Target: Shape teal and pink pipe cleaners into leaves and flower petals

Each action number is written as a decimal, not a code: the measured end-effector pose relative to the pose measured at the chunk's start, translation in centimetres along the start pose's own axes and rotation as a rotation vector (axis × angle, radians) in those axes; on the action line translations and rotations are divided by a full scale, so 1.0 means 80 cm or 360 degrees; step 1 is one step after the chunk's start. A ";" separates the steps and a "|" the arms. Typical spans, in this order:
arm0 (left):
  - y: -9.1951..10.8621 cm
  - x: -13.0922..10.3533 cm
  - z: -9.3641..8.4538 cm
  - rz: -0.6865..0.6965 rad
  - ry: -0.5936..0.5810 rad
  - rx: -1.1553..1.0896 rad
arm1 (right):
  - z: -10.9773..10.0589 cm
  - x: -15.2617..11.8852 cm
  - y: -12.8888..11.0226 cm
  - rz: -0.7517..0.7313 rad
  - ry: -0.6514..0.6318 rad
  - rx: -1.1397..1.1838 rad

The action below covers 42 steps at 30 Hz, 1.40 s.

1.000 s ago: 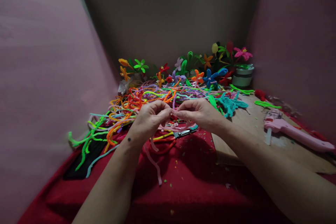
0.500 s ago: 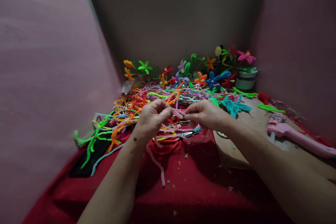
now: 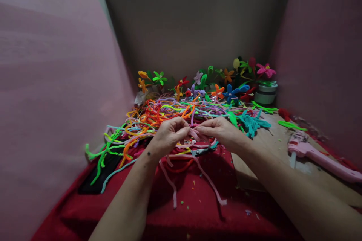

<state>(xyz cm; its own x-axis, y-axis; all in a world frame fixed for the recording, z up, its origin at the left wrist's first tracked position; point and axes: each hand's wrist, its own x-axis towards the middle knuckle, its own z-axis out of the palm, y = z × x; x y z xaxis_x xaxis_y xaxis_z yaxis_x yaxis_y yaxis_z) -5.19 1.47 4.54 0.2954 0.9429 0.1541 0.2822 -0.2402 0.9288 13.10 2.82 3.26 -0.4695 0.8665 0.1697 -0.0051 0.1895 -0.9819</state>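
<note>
Between my two hands is a small bundle of pink pipe cleaner [image 3: 194,134], bent into narrow loops. My left hand [image 3: 173,132] pinches its left end between thumb and fingers. My right hand [image 3: 216,129] grips the other end with fingertips pressed together. Long pink tails hang below toward the cloth; whether all belong to the held piece I cannot tell. Scissors [image 3: 199,152] with a red handle loop lie just under my hands. Behind them spreads a tangled heap of many-coloured pipe cleaners [image 3: 166,111].
Finished pipe-cleaner flowers stand at the back, with a pale green pot [image 3: 265,93] at right. A pink glue gun [image 3: 319,156] rests on a cardboard board [image 3: 271,143]. A dark flat object [image 3: 97,175] lies at left on the red cloth [image 3: 124,218]. Pink panels flank both sides.
My hands have come closer together on the pink pipe cleaner. A long pink tail now hangs below my right hand. The camera view has tilted slightly upward.
</note>
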 end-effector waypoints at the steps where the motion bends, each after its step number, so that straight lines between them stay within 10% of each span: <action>1: 0.000 0.000 0.002 -0.0019 -0.0017 0.0001 | 0.002 0.000 0.000 0.0021 -0.0058 0.0003; 13: -0.004 0.004 0.015 0.0217 0.0316 0.0476 | 0.017 0.002 0.012 0.0263 0.0063 0.0146; 19: 0.004 0.001 0.022 -0.0323 0.0057 -0.0070 | 0.020 0.001 0.011 0.0267 0.0123 0.0066; 34: -0.001 0.005 0.030 -0.0210 0.0211 -0.0203 | 0.023 0.005 0.029 0.0399 0.0242 0.0413; 42: -0.027 0.007 0.033 -0.0564 -0.0185 -0.0649 | 0.025 0.007 0.026 0.0296 0.0616 0.0788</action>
<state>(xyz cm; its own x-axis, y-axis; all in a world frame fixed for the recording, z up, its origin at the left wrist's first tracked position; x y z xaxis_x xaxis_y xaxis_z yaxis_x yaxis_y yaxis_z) -3.25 1.88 1.71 0.3519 0.9126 -0.2082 0.0128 0.2177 0.9759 11.06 2.78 1.18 -0.1507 0.9854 -0.0792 -0.4037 -0.1345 -0.9050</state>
